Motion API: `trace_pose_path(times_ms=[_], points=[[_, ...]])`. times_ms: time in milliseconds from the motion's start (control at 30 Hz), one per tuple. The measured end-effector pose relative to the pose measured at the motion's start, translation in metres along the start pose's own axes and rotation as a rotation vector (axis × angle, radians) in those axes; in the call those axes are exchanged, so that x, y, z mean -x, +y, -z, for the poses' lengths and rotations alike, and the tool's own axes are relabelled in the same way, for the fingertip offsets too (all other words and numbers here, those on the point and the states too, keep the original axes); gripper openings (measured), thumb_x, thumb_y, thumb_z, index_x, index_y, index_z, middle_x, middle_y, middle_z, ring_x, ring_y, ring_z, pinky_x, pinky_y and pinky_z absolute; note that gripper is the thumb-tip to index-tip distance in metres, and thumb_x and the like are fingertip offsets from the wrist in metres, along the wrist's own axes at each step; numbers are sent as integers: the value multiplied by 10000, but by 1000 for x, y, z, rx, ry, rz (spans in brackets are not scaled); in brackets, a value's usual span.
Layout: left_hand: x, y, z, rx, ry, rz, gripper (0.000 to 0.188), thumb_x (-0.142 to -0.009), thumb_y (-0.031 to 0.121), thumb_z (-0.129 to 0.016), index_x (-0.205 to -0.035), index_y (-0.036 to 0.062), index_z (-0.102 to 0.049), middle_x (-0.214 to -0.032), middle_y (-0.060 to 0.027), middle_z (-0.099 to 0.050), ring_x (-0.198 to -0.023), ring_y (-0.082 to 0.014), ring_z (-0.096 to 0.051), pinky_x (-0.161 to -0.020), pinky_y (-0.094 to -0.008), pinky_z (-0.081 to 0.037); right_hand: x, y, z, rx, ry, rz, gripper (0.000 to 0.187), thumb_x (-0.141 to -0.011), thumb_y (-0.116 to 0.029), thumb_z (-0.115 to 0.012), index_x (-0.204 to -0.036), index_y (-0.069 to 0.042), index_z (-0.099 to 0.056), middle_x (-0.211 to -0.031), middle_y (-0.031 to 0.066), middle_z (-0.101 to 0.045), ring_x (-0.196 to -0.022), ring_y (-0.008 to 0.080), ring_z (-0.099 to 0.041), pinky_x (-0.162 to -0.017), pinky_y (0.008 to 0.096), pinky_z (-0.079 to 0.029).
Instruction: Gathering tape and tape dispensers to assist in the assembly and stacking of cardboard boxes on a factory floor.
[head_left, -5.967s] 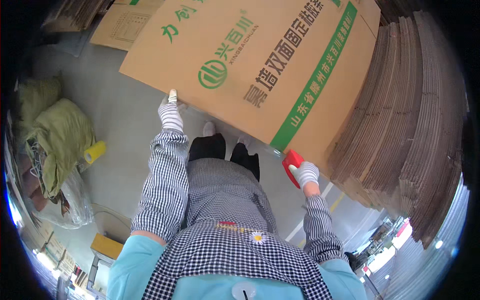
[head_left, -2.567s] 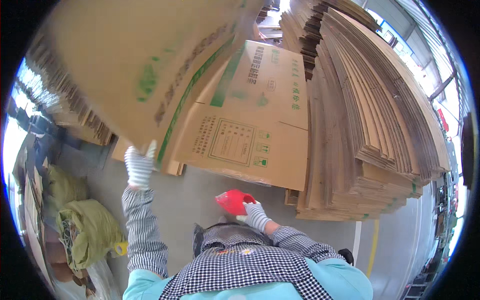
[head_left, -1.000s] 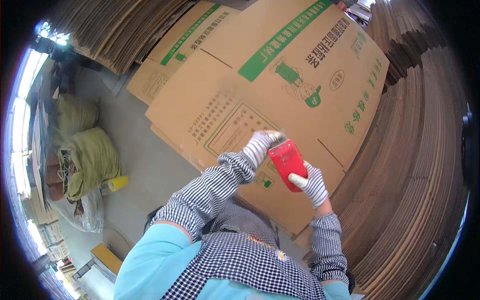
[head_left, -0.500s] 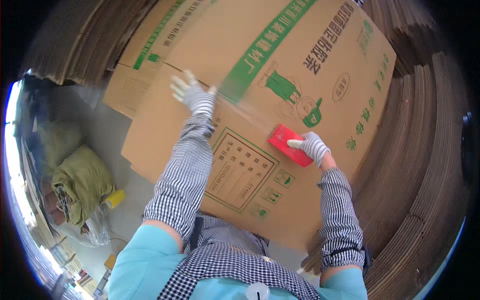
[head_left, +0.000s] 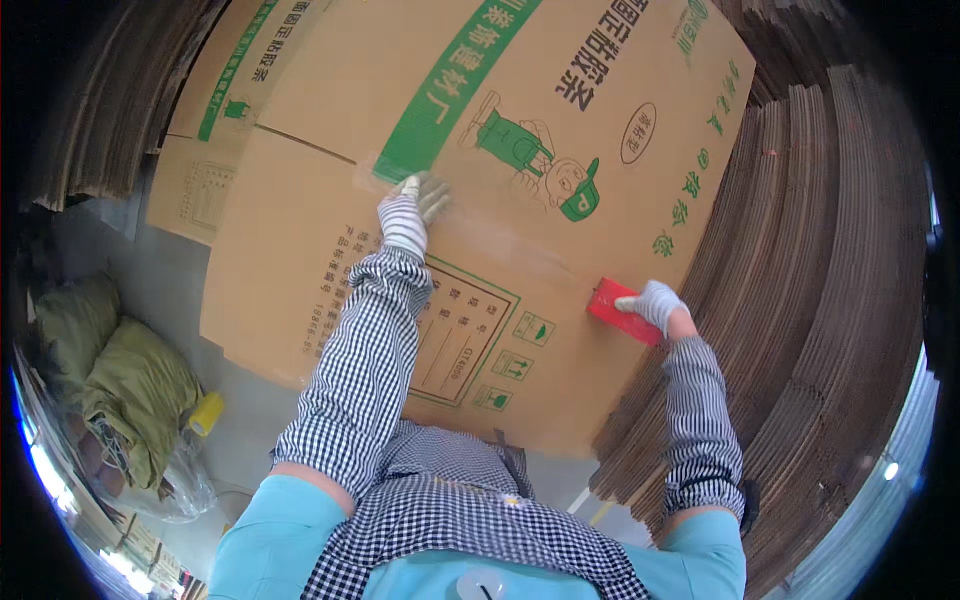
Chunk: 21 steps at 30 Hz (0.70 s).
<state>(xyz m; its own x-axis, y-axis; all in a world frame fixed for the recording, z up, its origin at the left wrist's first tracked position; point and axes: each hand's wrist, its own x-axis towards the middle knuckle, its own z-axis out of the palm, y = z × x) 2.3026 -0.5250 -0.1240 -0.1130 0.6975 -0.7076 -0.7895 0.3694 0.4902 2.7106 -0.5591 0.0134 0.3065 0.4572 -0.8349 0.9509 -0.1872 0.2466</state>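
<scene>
A large brown cardboard box point(head_left: 300, 220) with green and black printing lies in front of me, its flap seam showing at the left. My left hand point(head_left: 412, 213), in a striped glove, rests on it with outstretched fingers by the end of a green band. My right hand point(head_left: 657, 304), gloved too, is closed around a red tape dispenser point(head_left: 618, 312) near the box's right edge. A strip of clear tape point(head_left: 510, 250) runs over the cardboard between my left hand and the dispenser. The fingers beneath the dispenser are hidden.
Tall stacks of flat cardboard point(head_left: 780, 290) stand close on the right, and another stack point(head_left: 120, 100) is at the far left. On the grey floor at left lie an olive-green sack point(head_left: 145, 390), a yellow roll point(head_left: 206, 413) and crumpled clear plastic point(head_left: 185, 490).
My right hand and the dispenser have moved rightward across the box, lengthening the tape strip. My left hand has come down flat onto the box. The view has shifted a little.
</scene>
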Motion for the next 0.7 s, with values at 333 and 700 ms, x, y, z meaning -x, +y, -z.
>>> trace_pose_path(times_ms=[333,700], points=[[-90,73,50,98,320,-424,395,-916,378,-576,-1029,3,-623,-960,-111,-668,-869,-255,-630,-789,-401,-532,-16,17,-89,637,334,-57,359,-852,-428,-599,-869,-98,-740,-935,86,-726,-948,240,-682,-880,463,-472],[236,-140,30,74,-875,567,689,-971,549,-405,-1371,-10,-456,-1372,-151,-513,-1249,-255,-498,-1088,-415,-352,170,-11,-174,-1317,79,706,509,-756,-337,-771,-1095,31,-674,-956,63,-693,-963,165,-611,-859,340,-490]])
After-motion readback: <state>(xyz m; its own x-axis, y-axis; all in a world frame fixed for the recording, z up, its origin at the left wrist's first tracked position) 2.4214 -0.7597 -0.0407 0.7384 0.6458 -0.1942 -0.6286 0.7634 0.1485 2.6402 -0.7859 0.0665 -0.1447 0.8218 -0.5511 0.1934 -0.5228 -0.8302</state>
